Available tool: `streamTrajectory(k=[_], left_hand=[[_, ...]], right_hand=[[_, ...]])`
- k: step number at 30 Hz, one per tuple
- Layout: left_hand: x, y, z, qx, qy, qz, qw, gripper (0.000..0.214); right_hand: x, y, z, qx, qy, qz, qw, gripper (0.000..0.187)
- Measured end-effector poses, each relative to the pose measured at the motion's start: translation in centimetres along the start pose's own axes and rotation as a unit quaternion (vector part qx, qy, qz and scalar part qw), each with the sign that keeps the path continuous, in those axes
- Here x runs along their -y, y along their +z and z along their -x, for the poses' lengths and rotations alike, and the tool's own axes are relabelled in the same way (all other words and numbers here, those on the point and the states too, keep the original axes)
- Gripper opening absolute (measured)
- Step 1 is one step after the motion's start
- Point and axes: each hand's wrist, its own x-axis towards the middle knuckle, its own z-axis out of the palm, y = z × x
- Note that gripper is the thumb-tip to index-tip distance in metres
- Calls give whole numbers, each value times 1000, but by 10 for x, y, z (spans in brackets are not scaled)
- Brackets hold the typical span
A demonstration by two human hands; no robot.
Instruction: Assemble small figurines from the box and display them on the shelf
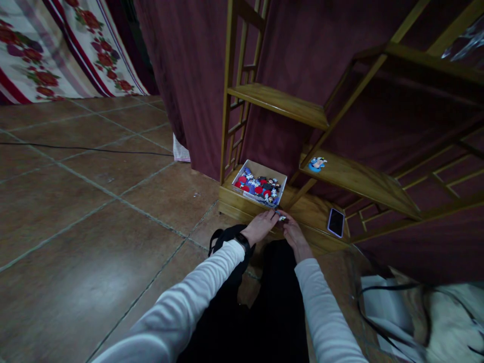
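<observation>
My left hand (261,226), with a dark watch on its wrist, meets my right hand (295,236) just in front of the box. Between their fingertips is a small figurine (282,218), pale with some dark colour; its details are too small to make out. Both hands are closed on it, and the fingers hide part of it. Just beyond them, an open cardboard box (273,171) holds several small figures (260,187) in red, black, white and blue. Another figurine (316,164), blue and white, stands on the shelf to the right.
The wooden shelf unit (280,105) rises in front of me, with slanting posts and ledges. A phone (336,222) lies on its low base at the right. Bags (449,312) sit on the floor at lower right. A black cable (86,148) crosses the tiles at left.
</observation>
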Motion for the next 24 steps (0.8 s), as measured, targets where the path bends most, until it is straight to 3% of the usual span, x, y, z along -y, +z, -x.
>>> streamTrajectory(k=[9, 14, 18, 24], left_hand=[[1, 1, 0, 12, -1, -28, 1000, 39], [10, -1, -5, -46, -19, 95, 994, 31], [24, -1, -14, -66, -81, 172, 980, 35], [33, 2, -20, -21, -181, 360, 915, 34]], right_hand=[[-1, 0, -1, -4, -2, -8, 1000, 48], [1, 3, 2, 12, 7, -30, 999, 41], [1, 5, 2, 15, 11, -55, 998, 38], [4, 8, 3, 23, 6, -72, 997, 41]])
